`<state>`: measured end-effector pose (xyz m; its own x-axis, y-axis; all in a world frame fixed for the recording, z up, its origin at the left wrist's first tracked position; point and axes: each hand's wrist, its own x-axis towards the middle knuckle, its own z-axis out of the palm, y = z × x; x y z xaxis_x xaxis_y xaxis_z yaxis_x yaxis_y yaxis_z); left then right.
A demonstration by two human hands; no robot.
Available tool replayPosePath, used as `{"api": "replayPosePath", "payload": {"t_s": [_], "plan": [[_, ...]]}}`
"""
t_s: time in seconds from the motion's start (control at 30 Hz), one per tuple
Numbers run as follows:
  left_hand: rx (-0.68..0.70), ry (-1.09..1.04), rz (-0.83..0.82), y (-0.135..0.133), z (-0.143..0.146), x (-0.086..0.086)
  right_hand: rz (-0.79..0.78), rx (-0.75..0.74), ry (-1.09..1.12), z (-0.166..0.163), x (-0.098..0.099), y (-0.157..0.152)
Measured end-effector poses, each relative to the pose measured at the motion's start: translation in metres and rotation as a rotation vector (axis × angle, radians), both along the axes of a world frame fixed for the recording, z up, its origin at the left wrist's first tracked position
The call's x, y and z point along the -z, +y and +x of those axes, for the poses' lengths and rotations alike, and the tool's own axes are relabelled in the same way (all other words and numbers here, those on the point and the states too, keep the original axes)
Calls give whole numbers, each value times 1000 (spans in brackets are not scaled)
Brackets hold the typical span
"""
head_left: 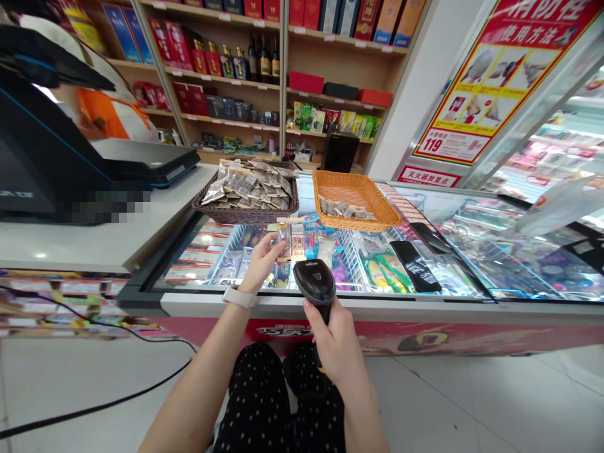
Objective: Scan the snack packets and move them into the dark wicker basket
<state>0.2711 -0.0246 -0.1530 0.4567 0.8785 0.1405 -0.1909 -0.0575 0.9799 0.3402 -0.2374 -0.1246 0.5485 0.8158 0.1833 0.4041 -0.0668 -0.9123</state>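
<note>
My left hand [265, 261] pinches a small clear snack packet [296, 239] with a printed label, held above the glass top of the chest freezer. In my right hand [337, 340] is a black barcode scanner [315, 280], gripped by its handle, its head tilted toward the packet but apart from it. Beyond my left hand stands a dark brown wicker basket [245, 215] heaped with similar packets. To its right an orange wicker basket [363, 221] holds several small packets near its front left.
Two dark phones, the nearer phone [415, 265] in front, lie on the freezer [425, 308] at right. A checkout scale [151, 157] stands on the left counter [85, 245]. A cable [117, 397] crosses the floor side. A person in an orange apron [106, 113] is behind the scale.
</note>
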Motion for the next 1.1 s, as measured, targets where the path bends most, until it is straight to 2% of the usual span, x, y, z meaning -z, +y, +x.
{"api": "replayPosePath", "payload": {"t_s": [0.4, 0.47, 0.63, 0.7, 0.8, 0.9, 0.97, 1.1], "plan": [[-14, 3, -5, 1, 1, 0, -2, -26, 47, 2, 0, -1], [-60, -3, -13, 4, 2, 3, -21, -34, 35, 4, -2, -4], [-274, -121, -7, 15, 3, 10, -125, -84, 39, 12, -9, -16], [-298, -121, -28, 16, 3, 9, -137, -90, 81, 15, -7, -21], [-217, -67, -65, 15, 8, -2, -98, -84, 159, 19, 3, -27], [-64, -13, -148, 14, 24, -24, -46, -23, 207, 24, 19, -32], [28, 1, -203, 16, 43, -42, -9, 23, 226, 27, 30, -36], [105, -6, -260, 26, 97, -73, 44, 103, 244, 35, 40, -45]]}}
